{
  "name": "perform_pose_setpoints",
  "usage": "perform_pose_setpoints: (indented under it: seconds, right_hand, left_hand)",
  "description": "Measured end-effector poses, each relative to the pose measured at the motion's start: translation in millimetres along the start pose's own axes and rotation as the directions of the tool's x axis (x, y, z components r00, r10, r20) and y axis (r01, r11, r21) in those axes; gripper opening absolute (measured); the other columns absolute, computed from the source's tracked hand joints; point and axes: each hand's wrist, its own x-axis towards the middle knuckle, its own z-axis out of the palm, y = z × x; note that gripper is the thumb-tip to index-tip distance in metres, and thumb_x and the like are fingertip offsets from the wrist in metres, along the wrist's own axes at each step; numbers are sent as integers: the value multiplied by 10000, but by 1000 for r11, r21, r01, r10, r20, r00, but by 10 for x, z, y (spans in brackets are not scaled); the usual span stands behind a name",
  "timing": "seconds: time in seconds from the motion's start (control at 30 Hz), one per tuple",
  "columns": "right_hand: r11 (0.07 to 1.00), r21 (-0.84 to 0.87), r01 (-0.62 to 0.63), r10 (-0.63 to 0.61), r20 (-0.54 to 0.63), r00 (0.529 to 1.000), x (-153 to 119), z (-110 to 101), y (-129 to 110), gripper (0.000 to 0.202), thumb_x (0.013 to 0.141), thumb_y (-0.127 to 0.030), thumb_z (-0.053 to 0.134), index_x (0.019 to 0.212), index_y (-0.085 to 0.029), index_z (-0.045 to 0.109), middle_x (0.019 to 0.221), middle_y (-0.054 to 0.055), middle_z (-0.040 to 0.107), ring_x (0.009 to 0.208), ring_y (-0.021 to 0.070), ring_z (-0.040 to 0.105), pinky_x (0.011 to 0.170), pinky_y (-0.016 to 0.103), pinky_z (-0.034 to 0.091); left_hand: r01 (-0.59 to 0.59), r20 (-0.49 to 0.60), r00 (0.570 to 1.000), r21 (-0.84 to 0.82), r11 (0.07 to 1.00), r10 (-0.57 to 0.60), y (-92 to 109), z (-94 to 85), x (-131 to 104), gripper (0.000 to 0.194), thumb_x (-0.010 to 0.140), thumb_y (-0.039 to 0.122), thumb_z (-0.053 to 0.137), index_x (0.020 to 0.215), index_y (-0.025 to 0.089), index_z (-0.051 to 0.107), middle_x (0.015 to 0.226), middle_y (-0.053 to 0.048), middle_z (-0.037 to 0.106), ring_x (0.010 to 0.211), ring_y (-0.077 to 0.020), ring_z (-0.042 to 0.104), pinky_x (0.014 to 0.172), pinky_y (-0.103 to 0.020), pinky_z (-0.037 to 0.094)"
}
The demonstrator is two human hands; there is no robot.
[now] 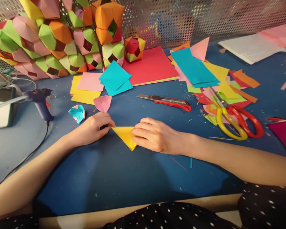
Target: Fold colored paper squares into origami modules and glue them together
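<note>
A yellow paper (124,136) folded into a triangle lies on the blue table between my hands, its point toward me. My left hand (97,126) pinches the triangle's left corner between thumb and fingers. My right hand (154,135) lies over its right part, fingers closed on the paper and hiding that corner. Just beyond my left hand sit a folded pink paper piece (103,103) and a small blue-and-pink folded piece (77,113).
Behind are stacked paper balls (57,35), blue squares (115,78) and a red sheet (150,65). A utility knife (165,101) lies ahead. Scissors (231,122) rest by paper scraps (243,87) at right. A glue gun (39,98) stands at left, its cord (35,152) running toward me.
</note>
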Motion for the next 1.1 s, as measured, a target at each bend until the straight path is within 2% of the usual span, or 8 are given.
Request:
perform_pose_setpoints:
  seconds: [0.53, 0.8, 1.1]
  right_hand:
    - [998, 59, -16, 14, 37, 999, -16, -30, -50, 211, 902, -99, 435, 852, -162, 630, 897, 60, 636, 825, 155, 531, 766, 342, 363]
    - [1000, -21, 18, -16, 87, 996, -9, -44, -52, 207, 893, -99, 436, 848, -141, 634, 899, 69, 649, 816, 167, 543, 745, 336, 382]
    - [995, 103, -12, -8, 193, 981, -6, -170, -79, 198, 870, -103, 434, 882, -133, 630, 940, 88, 648, 872, 177, 558, 786, 354, 383]
  left_hand:
    - [-7, 21, 1000, -26, 1000, 7, -16, -8, 8, 205, 876, 166, 412, 904, 171, 615, 902, -60, 593, 869, -157, 551, 812, -304, 453]
    - [-7, 16, 1000, -37, 999, 8, -14, -16, 16, 199, 864, 150, 427, 897, 168, 622, 892, -56, 600, 862, -154, 556, 808, -293, 453]
    - [-4, -11, 1000, 13, 1000, 4, -1, 4, 5, 216, 839, 115, 414, 892, 173, 615, 882, -49, 604, 852, -151, 558, 791, -287, 454]
